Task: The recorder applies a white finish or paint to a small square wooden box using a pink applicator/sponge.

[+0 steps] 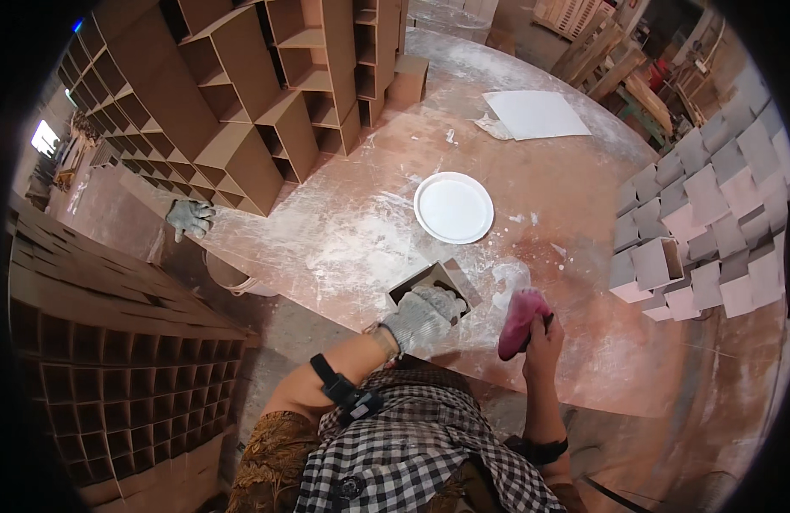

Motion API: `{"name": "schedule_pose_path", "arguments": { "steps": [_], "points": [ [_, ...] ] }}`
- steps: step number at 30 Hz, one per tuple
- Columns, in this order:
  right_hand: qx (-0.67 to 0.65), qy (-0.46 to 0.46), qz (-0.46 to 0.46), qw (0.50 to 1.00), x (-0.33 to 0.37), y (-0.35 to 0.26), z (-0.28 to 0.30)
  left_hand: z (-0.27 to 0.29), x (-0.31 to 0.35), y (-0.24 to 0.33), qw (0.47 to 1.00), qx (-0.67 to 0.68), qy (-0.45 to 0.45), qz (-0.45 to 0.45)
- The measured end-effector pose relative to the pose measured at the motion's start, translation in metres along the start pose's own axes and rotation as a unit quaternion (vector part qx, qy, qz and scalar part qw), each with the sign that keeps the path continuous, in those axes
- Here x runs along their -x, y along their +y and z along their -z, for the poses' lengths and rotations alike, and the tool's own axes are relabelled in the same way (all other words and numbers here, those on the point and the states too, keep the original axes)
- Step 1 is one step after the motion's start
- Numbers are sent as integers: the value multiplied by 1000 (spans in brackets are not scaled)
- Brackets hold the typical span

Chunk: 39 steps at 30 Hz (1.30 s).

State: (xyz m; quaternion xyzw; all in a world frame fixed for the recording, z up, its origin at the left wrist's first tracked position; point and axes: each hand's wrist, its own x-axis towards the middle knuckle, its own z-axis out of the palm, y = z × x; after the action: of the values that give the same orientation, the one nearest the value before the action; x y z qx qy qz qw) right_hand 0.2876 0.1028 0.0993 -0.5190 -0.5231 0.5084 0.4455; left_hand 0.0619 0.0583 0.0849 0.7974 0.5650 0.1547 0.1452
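Note:
My left hand [427, 316], in a pale knit glove, grips a small open brown cardboard box [431, 275] near the table's front edge. The fingers lie over the box's near side and hide part of it. To the right of the box, my bare right hand [543, 340] is closed round the dark edge of a pink, rounded, pad-like tool [524, 321]. This tool is held above the table, apart from the box; its exact kind does not show. Beyond the box lies a shallow round white dish [453, 208].
Open brown cardboard boxes [241, 162] are stacked high at the back left. More stacked boxes [130, 385] stand at lower left, beside a bucket [230, 274]. Whitish-pink boxes [703, 201] pile up on the right. A white sheet [538, 115] and a grey glove [189, 218] lie on the smeared table [352, 227].

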Motion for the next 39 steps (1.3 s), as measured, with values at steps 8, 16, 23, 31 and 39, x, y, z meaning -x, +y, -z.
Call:
{"name": "schedule_pose_path", "arguments": {
  "steps": [8,16,23,31,39],
  "points": [
    [282,-120,170,937,-40,-34,-116,-3,50,14,994,36,101,20],
    [429,-255,306,810,-5,-31,-200,-51,62,4,932,338,115,70],
    [316,-380,386,779,-4,-8,-187,-36,55,2,962,257,-27,92],
    [245,-53,105,962,-110,0,-138,-18,51,23,999,-24,33,28],
    [-197,104,-78,972,-84,-22,-53,-74,43,64,908,-322,265,-47]
  ]
}}
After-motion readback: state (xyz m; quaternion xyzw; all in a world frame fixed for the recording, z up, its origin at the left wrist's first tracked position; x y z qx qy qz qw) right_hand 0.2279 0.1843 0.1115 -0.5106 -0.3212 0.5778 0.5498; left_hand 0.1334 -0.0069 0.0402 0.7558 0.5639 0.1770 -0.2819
